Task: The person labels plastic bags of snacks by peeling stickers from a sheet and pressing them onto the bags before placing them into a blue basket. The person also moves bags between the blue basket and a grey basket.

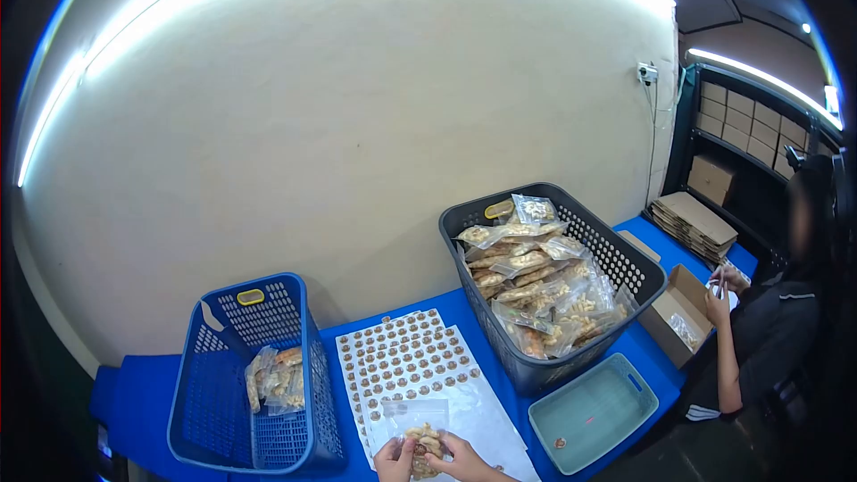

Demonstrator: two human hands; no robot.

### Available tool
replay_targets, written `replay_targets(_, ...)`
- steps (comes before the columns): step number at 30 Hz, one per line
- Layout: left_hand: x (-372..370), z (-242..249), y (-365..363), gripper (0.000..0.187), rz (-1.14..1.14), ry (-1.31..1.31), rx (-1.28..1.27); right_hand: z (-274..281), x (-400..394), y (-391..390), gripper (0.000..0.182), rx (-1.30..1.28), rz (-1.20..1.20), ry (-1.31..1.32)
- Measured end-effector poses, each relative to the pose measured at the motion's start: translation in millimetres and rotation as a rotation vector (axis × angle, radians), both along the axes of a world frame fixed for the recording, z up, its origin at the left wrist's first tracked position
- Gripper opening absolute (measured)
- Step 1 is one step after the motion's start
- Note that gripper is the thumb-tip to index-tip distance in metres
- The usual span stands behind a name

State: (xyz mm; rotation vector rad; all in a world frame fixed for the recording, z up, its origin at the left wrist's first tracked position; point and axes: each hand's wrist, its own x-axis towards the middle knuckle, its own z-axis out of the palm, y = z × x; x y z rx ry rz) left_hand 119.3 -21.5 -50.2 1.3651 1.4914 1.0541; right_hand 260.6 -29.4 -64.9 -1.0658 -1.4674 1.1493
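A clear plastic bag of pale snack pieces [427, 436] is held between my two hands at the bottom of the view. My left hand [394, 461] grips its left side, thumb on the front. On the right side, my right hand [464, 461] has its fingers pressed against the bag's front. A small round brown spot, perhaps a sticker, shows near my thumbs. Beneath and beyond the bag lie white sheets of round brown stickers [399, 353], with a bare white area toward the lower right.
To the left stands a blue basket [326, 393] with several filled bags. A dark basket [509, 366] heaped with filled bags is at right, beside a shallow green tray [594, 402]. Farther right, a person [759, 330] holds something small near an open cardboard box [665, 326].
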Motion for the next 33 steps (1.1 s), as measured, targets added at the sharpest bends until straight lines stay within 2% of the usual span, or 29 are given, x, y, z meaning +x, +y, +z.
replay_targets(1, 6, 17, 0, 0.027, 0.059, 0.106, -0.018, 0, 2, 3, 0.038, 0.006, 0.011, -0.013)
replay_targets(3, 0, -16, 10, 0.026, -0.007, -0.204, -0.047, 1, 6, 11, 0.039, 0.022, 0.029, -0.036)
replay_targets(4, 0, -22, 15, 0.025, -0.041, -0.358, -0.056, 8, 9, 12, 0.038, -0.09, 0.049, -0.165)
replay_targets(7, 11, -19, 13, 0.027, -0.072, -0.468, -0.082, 24, 2, 10, 0.027, -0.096, -0.167, 0.088)
replay_targets(8, 13, -41, 18, 0.028, -0.078, -0.376, 0.056, 14, 4, 14, 0.024, -0.058, -0.2, 0.001)
replay_targets(9, 20, -31, 16, 0.024, -0.019, -0.439, 0.038, 10, 5, 17, 0.024, -0.06, -0.224, 0.015)
replay_targets(11, 17, -36, 21, 0.021, -0.085, -0.436, -0.006, 3, 6, 21, 0.023, -0.068, -0.276, 0.048)
replay_targets(12, 18, -36, 23, 0.02, -0.078, -0.435, 0.012, -3, 6, 24, 0.021, -0.095, -0.306, 0.172)
replay_targets(19, 20, -35, 33, 0.02, -0.105, -0.417, 0.036, -25, 14, 41, 0.017, -0.064, -0.287, 0.211)
replay_targets(23, 14, -14, 26, 0.021, -0.097, -0.519, -0.011, -17, 11, 33, 0.026, -0.122, -0.11, 0.369)
replay_targets(24, 12, -21, 27, 0.021, -0.091, -0.468, 0.057, -2, 8, 25, 0.029, -0.118, -0.079, 0.388)
replay_targets(26, 2, -29, 23, 0.021, -0.131, -0.375, 0.033, 6, 3, 16, 0.034, -0.138, -0.032, 0.39)
replay_targets(28, -1, -12, 16, 0.023, -0.14, -0.325, -0.015, 3, -1, 9, 0.039, -0.189, 0.002, 0.353)
replay_targets(31, 3, 2, 9, 0.018, -0.049, -0.378, -0.011, 0, -8, 1, 0.029, -0.145, -0.1, 0.399)
replay_targets(32, 8, 22, 7, 0.017, -0.009, -0.306, 0.012, -1, -8, -1, 0.031, -0.138, -0.068, 0.423)
replay_targets(33, 7, 21, 8, 0.019, -0.031, -0.269, -0.007, -2, -6, -1, 0.034, -0.13, -0.036, 0.447)
